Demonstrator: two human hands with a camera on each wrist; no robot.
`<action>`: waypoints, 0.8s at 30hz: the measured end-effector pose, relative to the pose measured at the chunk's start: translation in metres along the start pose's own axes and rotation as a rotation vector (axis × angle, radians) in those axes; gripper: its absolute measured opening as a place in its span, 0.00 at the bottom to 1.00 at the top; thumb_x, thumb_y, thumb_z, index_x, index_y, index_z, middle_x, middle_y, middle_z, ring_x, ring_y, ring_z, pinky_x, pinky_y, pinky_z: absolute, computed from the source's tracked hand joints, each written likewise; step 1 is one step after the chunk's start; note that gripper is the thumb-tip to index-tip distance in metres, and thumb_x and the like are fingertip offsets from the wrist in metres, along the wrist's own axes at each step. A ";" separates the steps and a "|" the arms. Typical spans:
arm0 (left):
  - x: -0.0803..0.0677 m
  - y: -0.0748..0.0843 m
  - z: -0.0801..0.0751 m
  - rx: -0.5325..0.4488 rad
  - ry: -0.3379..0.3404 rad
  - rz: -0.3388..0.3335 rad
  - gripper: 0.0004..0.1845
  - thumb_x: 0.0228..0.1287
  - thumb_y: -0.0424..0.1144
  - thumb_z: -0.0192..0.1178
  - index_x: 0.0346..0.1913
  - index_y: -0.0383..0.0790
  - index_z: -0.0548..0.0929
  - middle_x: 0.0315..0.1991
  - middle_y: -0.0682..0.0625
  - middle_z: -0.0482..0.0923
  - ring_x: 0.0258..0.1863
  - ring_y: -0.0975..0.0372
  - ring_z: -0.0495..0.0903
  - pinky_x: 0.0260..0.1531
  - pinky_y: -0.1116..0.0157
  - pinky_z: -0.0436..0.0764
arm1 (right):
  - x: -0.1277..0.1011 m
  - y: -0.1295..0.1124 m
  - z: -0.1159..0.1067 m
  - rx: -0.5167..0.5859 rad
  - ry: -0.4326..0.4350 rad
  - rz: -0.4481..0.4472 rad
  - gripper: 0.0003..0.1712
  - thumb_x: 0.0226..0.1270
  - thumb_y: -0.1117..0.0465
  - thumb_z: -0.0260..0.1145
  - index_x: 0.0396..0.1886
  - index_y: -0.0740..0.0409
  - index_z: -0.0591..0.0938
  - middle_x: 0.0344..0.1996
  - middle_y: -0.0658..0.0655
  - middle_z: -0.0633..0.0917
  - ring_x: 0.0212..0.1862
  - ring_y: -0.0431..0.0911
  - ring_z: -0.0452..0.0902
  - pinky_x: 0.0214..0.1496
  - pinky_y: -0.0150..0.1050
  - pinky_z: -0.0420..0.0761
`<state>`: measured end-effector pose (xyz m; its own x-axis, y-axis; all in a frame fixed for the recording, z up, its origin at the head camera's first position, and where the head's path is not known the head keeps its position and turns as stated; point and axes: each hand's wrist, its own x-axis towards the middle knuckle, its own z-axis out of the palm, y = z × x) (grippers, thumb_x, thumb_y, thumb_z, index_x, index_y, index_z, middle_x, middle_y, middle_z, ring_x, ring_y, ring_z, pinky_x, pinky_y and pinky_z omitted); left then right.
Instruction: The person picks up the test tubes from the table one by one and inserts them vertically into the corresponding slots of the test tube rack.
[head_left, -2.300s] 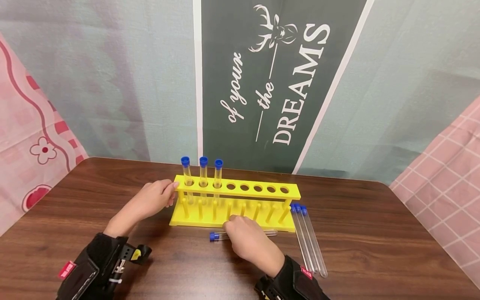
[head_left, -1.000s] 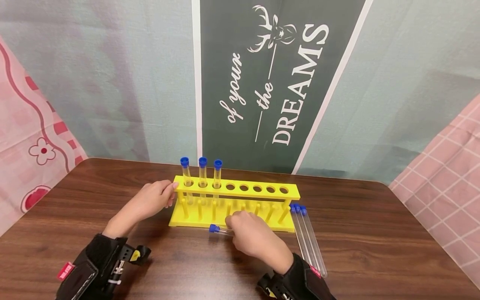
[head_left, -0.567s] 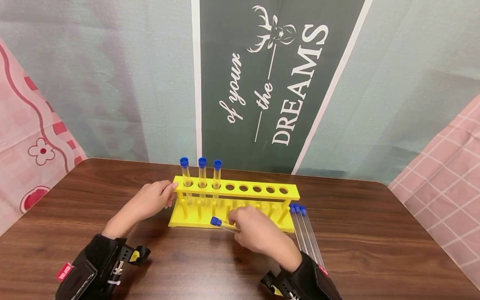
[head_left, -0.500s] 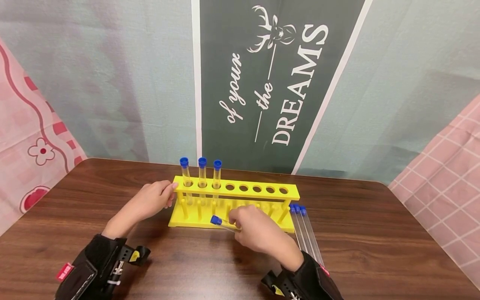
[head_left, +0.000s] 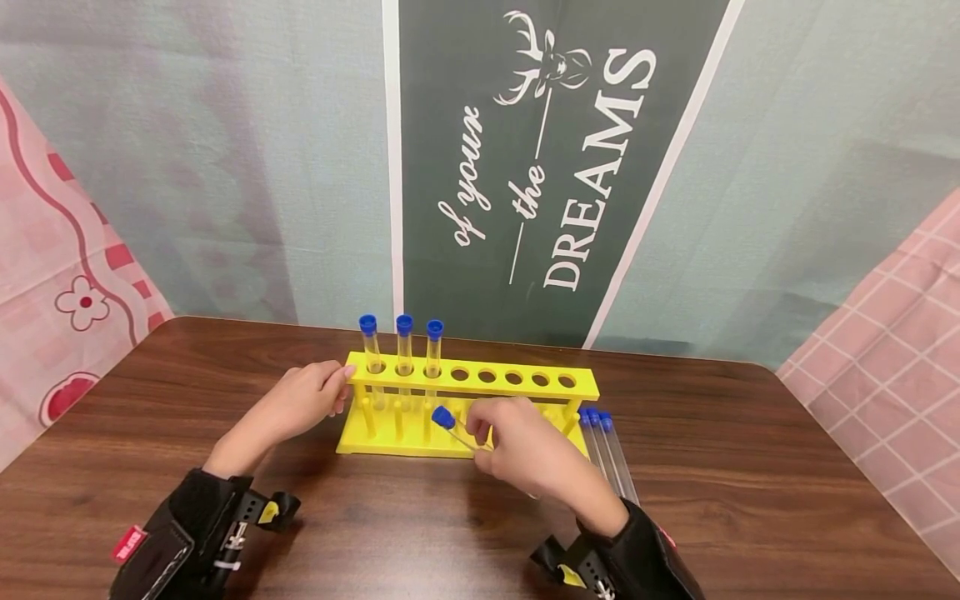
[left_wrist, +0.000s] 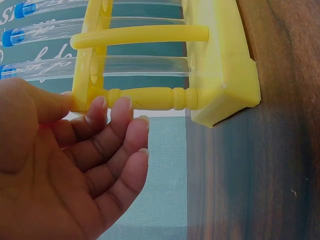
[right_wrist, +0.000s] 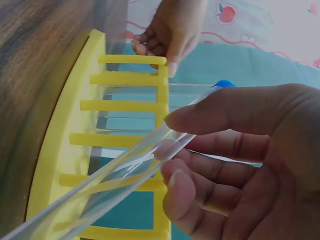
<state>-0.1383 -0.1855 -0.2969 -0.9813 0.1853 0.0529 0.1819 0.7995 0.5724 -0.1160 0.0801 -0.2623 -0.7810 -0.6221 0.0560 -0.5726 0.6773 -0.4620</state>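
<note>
A yellow test-tube rack (head_left: 536, 392) stands mid-table, with three blue-capped tubes (head_left: 404, 346) upright in its leftmost holes. My left hand (head_left: 300, 404) grips the rack's left end, thumb on the top plate's corner and fingers against the end post (left_wrist: 150, 98). My right hand (head_left: 517, 454) pinches a clear tube by its middle in front of the rack. That tube is tilted, its blue cap (head_left: 444, 417) raised to the upper left. In the right wrist view the held tube (right_wrist: 125, 175) slants across the rack (right_wrist: 55, 150), between thumb and fingers (right_wrist: 240, 155).
Three more capped tubes (head_left: 611, 450) lie side by side on the dark wooden table (head_left: 750, 467), just right of the rack. The rack's other holes are empty. A cloth backdrop hangs close behind the table's far edge.
My right hand picked the lying tube up off the table and raised it, cap end tipping upward, closer to the rack. The left hand and the rack stayed still.
</note>
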 end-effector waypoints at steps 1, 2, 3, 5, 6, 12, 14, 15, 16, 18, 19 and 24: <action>0.000 0.000 0.000 0.000 0.000 0.001 0.17 0.72 0.42 0.42 0.29 0.35 0.72 0.18 0.51 0.68 0.18 0.60 0.64 0.22 0.64 0.64 | 0.000 0.000 -0.001 0.015 0.005 0.005 0.08 0.48 0.72 0.66 0.30 0.61 0.79 0.23 0.49 0.76 0.28 0.43 0.70 0.29 0.34 0.72; 0.000 0.000 0.000 0.001 0.001 0.002 0.17 0.72 0.42 0.42 0.29 0.35 0.72 0.18 0.51 0.68 0.18 0.60 0.64 0.22 0.64 0.64 | -0.001 0.000 -0.002 0.025 0.013 0.004 0.08 0.48 0.72 0.66 0.30 0.61 0.79 0.24 0.49 0.76 0.27 0.43 0.70 0.29 0.34 0.72; 0.000 0.000 0.000 0.001 0.002 0.003 0.17 0.72 0.42 0.42 0.28 0.35 0.72 0.18 0.51 0.68 0.18 0.60 0.64 0.22 0.64 0.64 | -0.002 0.000 -0.004 0.035 0.017 0.005 0.08 0.48 0.72 0.66 0.30 0.61 0.78 0.24 0.49 0.76 0.27 0.43 0.70 0.29 0.34 0.72; 0.000 0.000 0.000 0.001 0.003 0.004 0.17 0.72 0.42 0.42 0.28 0.35 0.72 0.19 0.51 0.68 0.19 0.60 0.64 0.22 0.64 0.64 | -0.003 0.001 -0.005 0.048 0.030 0.007 0.08 0.49 0.72 0.66 0.30 0.61 0.78 0.23 0.49 0.76 0.27 0.42 0.70 0.29 0.33 0.72; 0.000 0.000 0.000 0.000 0.003 0.004 0.17 0.72 0.42 0.42 0.28 0.35 0.72 0.19 0.51 0.68 0.19 0.61 0.64 0.22 0.64 0.64 | -0.004 0.001 -0.006 0.052 0.034 0.011 0.07 0.49 0.71 0.66 0.29 0.61 0.78 0.23 0.48 0.76 0.26 0.42 0.69 0.28 0.33 0.71; 0.000 0.000 0.000 -0.009 -0.002 0.000 0.17 0.72 0.41 0.42 0.29 0.34 0.72 0.19 0.50 0.68 0.19 0.60 0.64 0.22 0.64 0.64 | -0.005 0.003 -0.008 0.062 0.057 0.011 0.08 0.49 0.71 0.66 0.28 0.60 0.77 0.21 0.47 0.75 0.25 0.41 0.69 0.27 0.32 0.71; 0.000 0.000 0.000 -0.012 -0.005 -0.002 0.17 0.72 0.41 0.43 0.29 0.34 0.73 0.19 0.50 0.68 0.19 0.60 0.65 0.22 0.64 0.65 | -0.005 0.004 -0.009 0.064 0.063 0.005 0.07 0.49 0.71 0.66 0.28 0.60 0.77 0.21 0.47 0.75 0.25 0.40 0.69 0.27 0.32 0.71; 0.000 0.000 0.000 -0.013 -0.006 -0.004 0.16 0.72 0.41 0.43 0.29 0.34 0.73 0.19 0.50 0.68 0.19 0.60 0.65 0.22 0.64 0.65 | -0.006 0.004 -0.009 0.063 0.066 0.001 0.07 0.49 0.71 0.66 0.27 0.59 0.77 0.21 0.47 0.75 0.25 0.40 0.69 0.27 0.32 0.72; 0.000 0.000 0.000 -0.012 -0.006 -0.003 0.16 0.72 0.41 0.43 0.29 0.34 0.73 0.19 0.50 0.68 0.19 0.60 0.65 0.22 0.64 0.65 | -0.006 0.004 -0.010 0.063 0.069 -0.005 0.07 0.49 0.71 0.66 0.27 0.59 0.77 0.21 0.47 0.75 0.25 0.40 0.69 0.27 0.31 0.72; 0.000 0.000 0.000 -0.013 -0.006 -0.003 0.16 0.72 0.41 0.43 0.29 0.34 0.73 0.19 0.50 0.68 0.19 0.60 0.65 0.22 0.64 0.65 | -0.006 0.004 -0.011 0.067 0.070 0.000 0.07 0.49 0.71 0.66 0.26 0.59 0.76 0.21 0.47 0.74 0.25 0.40 0.70 0.28 0.32 0.72; 0.000 0.001 0.000 -0.013 -0.007 -0.002 0.16 0.72 0.41 0.43 0.29 0.34 0.73 0.19 0.50 0.68 0.19 0.60 0.65 0.22 0.64 0.65 | -0.007 0.004 -0.011 0.070 0.070 0.002 0.07 0.49 0.71 0.66 0.26 0.59 0.76 0.21 0.46 0.74 0.25 0.40 0.70 0.28 0.32 0.72; -0.001 0.002 -0.001 -0.017 -0.013 -0.006 0.16 0.72 0.40 0.43 0.30 0.33 0.73 0.19 0.50 0.68 0.19 0.60 0.65 0.22 0.64 0.65 | -0.007 0.003 -0.014 0.092 0.058 0.037 0.08 0.50 0.70 0.66 0.25 0.57 0.75 0.20 0.46 0.74 0.26 0.40 0.70 0.29 0.32 0.72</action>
<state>-0.1375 -0.1848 -0.2951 -0.9814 0.1880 0.0387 0.1746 0.7909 0.5865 -0.1158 0.0927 -0.2516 -0.8156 -0.5720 0.0876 -0.5202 0.6584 -0.5440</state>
